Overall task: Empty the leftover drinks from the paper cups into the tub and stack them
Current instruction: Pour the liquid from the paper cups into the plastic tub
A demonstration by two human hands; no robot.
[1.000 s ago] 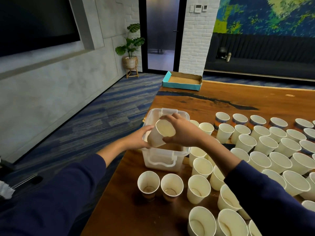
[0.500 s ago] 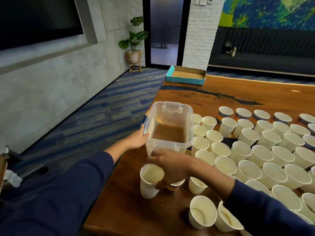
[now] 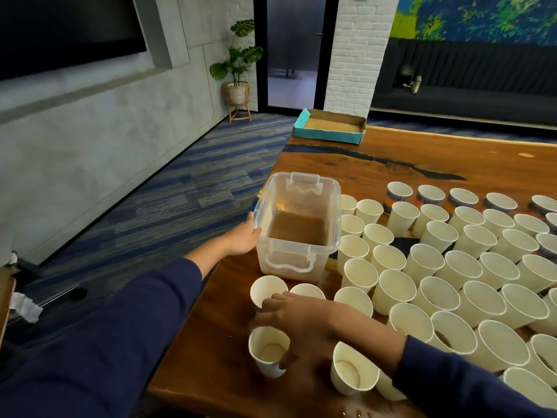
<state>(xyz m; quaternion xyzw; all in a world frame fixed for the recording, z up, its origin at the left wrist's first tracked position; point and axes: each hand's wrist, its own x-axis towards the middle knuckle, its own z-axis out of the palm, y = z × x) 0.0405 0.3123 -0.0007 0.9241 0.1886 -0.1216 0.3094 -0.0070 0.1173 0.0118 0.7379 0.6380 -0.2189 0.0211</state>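
Standing at the near left corner of the long wooden table (image 3: 452, 152), the clear plastic tub (image 3: 331, 203) is the fixed mark for everything here, with a shallow layer of brown liquid on its floor. A second ago a cup was tipped over its open top between both hands; now nothing hangs above it, so that pour looks finished and the drink is in the tub.

To the right of the tub, the crowd of white paper cups (image 3: 470, 279) spreads out in rows, upright and touching or nearly so. They are not yet stacked, so most of the job seems to lie ahead.

The left hand (image 3: 244, 236) has gone from cradling the cup to resting against the tub's left wall, fingers fairly straight and holding nothing, apparently just steadying it.

The right hand (image 3: 298, 321) has dropped to the table in front of the tub. Its fingers curl round the emptied cup (image 3: 269, 352), thumb at the rim, and the cup stands upright nearest the table's front edge. Half a second ago this cup was closer to the tub; it now sits apart, likely as the base of a stack.

Just behind it, between the hand and the tub, two more cups (image 3: 268, 292) wait, probably next.
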